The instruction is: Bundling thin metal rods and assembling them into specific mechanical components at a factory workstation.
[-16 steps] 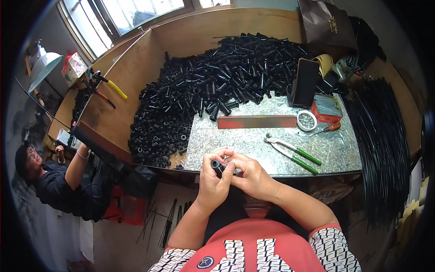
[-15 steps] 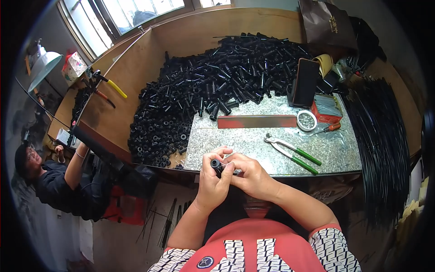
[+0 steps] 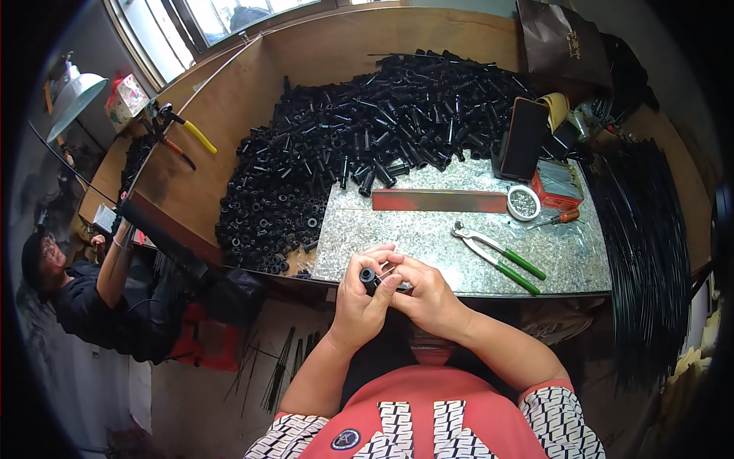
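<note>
My left hand (image 3: pixel 362 300) is wrapped round a short black plastic tube (image 3: pixel 368 276), whose round hollow end points up at me. Close against it, my right hand (image 3: pixel 430 297) has thumb and fingers pinched together. A thin, shiny, wire-like piece (image 3: pixel 385 271) runs from the tube to the right fingertips; its ends are hidden. Both hands are just in front of the near edge of a speckled stone slab (image 3: pixel 344 249). To their right on the slab lie end-cutting pliers (image 3: pixel 501 258) with green handles, jaws pointing away from me.
A large heap of black plastic tubes (image 3: pixel 367 122) fills the bench behind. A red-edged metal bar (image 3: pixel 440 201), a white dish of small metal parts (image 3: pixel 523 203), a screwdriver (image 3: pixel 564 218) and a propped phone (image 3: pixel 524 139) stand beyond. Long black rods (image 3: pixel 646 260) hang at right. A co-worker (image 3: pixel 107 306) sits left.
My hands keep the tube between them at nearly the same spot; more of the thin piece shows between the fingers. The view has shifted slightly. The co-worker's arm has moved a little.
</note>
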